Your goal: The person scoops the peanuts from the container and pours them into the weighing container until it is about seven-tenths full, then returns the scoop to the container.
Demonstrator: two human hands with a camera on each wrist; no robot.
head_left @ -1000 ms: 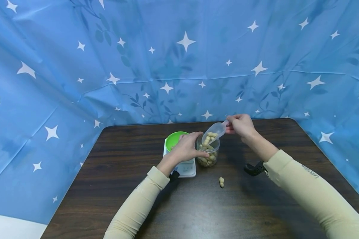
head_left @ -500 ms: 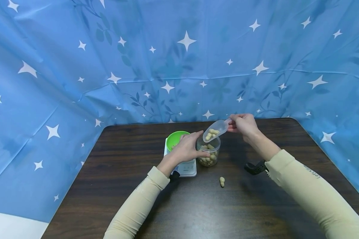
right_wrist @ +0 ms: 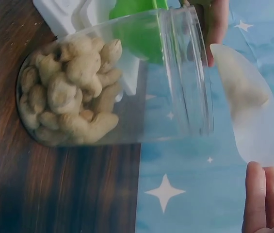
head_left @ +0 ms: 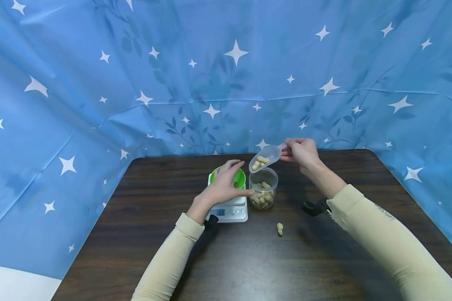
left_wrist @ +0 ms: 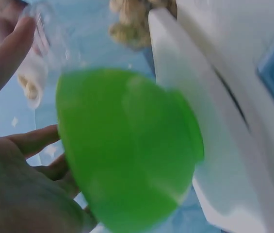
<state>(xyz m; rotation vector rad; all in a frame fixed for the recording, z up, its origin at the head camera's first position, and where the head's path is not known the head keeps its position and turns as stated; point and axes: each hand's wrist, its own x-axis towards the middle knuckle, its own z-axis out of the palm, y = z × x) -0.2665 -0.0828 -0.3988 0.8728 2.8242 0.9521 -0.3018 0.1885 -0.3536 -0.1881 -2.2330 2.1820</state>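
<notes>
A clear jar (head_left: 263, 190) part-filled with peanuts in shells stands on the dark table (head_left: 248, 263), right of a white scale (head_left: 231, 212) carrying a green bowl (head_left: 240, 179). My right hand (head_left: 300, 151) pinches the handle of a clear scoop (head_left: 264, 157) holding a few peanuts, tilted just above the jar's mouth. My left hand (head_left: 226, 184) hovers over the bowl with fingers relaxed, thumb tip against the jar's side. The right wrist view shows the jar (right_wrist: 112, 82), the scoop (right_wrist: 248, 111) and a left fingertip (right_wrist: 217, 24) at the rim. The left wrist view is filled by the bowl (left_wrist: 127, 145).
One loose peanut (head_left: 279, 228) lies on the table in front of the jar. A black strap (head_left: 314, 207) sits at my right wrist. Blue star-patterned cloth (head_left: 226, 83) walls the table's back and sides. The scale's display (head_left: 221, 212) faces me.
My right hand lifted the scoop with peanuts out of the jar, up and to the left. My left hand loosened its grip on the jar and slid left over the bowl.
</notes>
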